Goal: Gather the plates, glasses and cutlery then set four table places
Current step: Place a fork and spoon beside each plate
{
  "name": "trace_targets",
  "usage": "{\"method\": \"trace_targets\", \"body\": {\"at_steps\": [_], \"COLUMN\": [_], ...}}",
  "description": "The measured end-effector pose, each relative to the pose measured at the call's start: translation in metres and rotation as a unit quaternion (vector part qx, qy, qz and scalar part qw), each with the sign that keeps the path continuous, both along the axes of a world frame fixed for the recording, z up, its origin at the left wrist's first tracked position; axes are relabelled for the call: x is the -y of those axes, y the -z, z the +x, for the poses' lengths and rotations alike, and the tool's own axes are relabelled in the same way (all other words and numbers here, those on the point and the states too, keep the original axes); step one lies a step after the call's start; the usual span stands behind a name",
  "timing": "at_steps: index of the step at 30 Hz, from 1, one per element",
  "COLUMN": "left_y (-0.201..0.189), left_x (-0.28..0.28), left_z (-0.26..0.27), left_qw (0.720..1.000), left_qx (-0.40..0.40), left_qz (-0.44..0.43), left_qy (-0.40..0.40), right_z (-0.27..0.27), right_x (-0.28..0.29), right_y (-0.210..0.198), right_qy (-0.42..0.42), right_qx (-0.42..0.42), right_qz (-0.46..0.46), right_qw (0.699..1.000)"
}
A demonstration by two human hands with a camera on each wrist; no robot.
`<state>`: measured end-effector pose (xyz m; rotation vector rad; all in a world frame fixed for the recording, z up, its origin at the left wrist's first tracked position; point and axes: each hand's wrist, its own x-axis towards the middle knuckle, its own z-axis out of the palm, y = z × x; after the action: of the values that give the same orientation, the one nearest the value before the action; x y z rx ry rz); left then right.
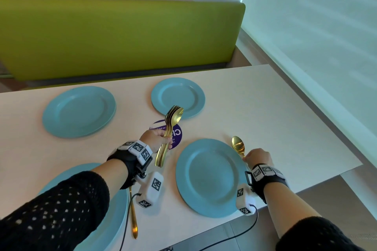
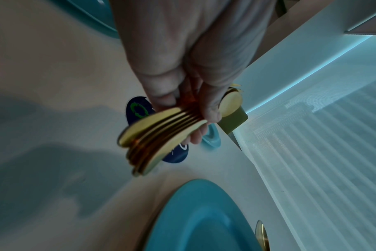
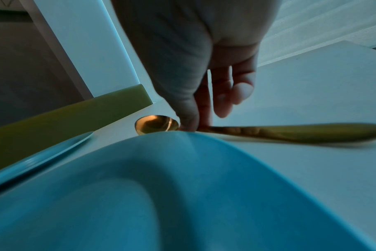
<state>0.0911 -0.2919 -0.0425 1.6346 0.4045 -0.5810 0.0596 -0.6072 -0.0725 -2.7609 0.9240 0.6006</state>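
Observation:
My left hand point(image 1: 157, 139) grips a stacked bundle of gold spoons point(image 1: 170, 128) by the handles point(image 2: 159, 141), held above the table between the plates. My right hand point(image 1: 258, 157) pinches the neck of a single gold spoon point(image 1: 238, 144), which lies low beside the right rim of the near right blue plate point(image 1: 210, 177); the right wrist view shows this spoon point(image 3: 290, 133) along the table next to that plate point(image 3: 161, 195). Another gold spoon point(image 1: 133, 222) lies right of the near left plate point(image 1: 114, 220). Two more blue plates sit at the far left point(image 1: 78, 111) and far middle point(image 1: 177, 97).
A round purple sticker point(image 1: 175, 134) is on the white table point(image 1: 265, 108) between the plates. A green bench back point(image 1: 122, 36) runs behind the table's far edge. A white blind point(image 1: 316, 26) closes the right side. The table's near edge is close to my arms.

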Motion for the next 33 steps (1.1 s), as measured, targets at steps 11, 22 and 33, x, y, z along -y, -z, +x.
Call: {"method": "trace_targets", "body": {"at_steps": [11, 22, 33], "left_y": [-0.004, -0.002, -0.018], "left_x": [0.003, 0.001, -0.061], "left_z": [0.005, 0.014, 0.028], "left_qw": [1.0, 1.0, 0.992], "left_qx": [0.0, -0.017, 0.019], "left_qz": [-0.021, -0.014, -0.015], "left_qy": [-0.024, 0.017, 0.124], "right_z": [0.001, 0.05, 0.06], "right_x": [-0.002, -0.112, -0.236], "right_y": [-0.011, -0.072, -0.09], "right_qy": [0.035, -0.157, -0.409], "right_qx": [0.024, 0.184, 0.069], "right_qz": [0.032, 0.168, 0.107], "right_qw": [0.999, 0.956, 0.904]}}
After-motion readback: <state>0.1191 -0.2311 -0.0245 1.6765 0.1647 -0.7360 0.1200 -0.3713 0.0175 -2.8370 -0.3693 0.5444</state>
